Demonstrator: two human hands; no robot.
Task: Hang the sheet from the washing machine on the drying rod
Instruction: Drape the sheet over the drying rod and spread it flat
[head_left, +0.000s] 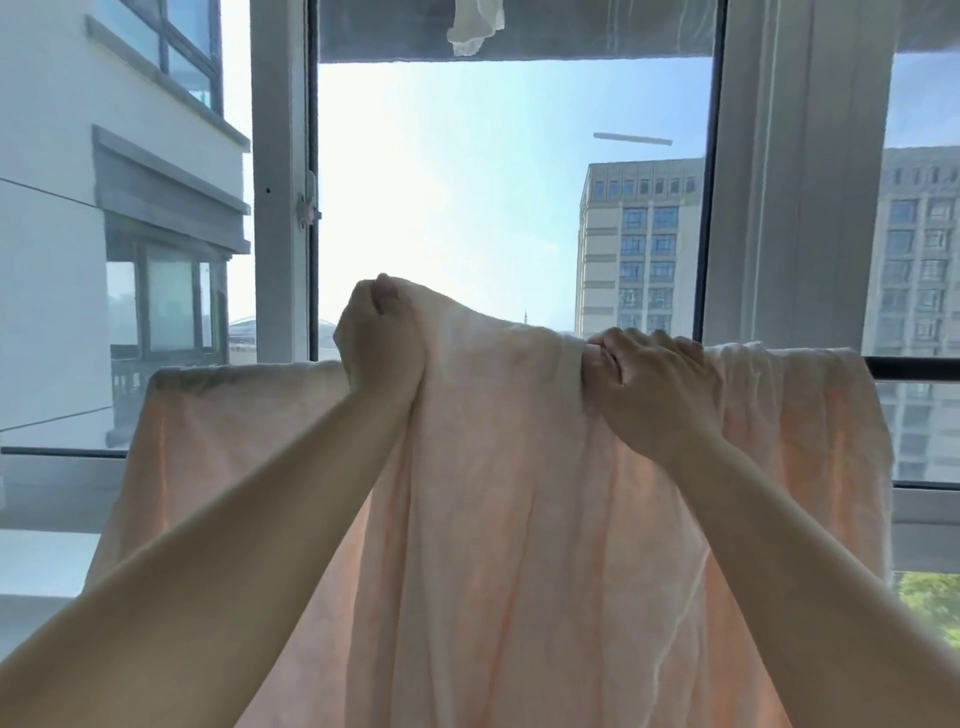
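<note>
Most of the dark drying rod (914, 366) is hidden under the pale peach sheet (493, 519), bare only at its right end. The sheet is thin, wrinkled, glowing against the window (514, 208). The left hand (379, 338) bunches a raised fold in a closed fist; the right hand (649, 379) curls over sheet and rod. The sheet's lower edge is cut off.

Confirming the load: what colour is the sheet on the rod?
Pale peach-pink sheet, plain; head view.
</note>
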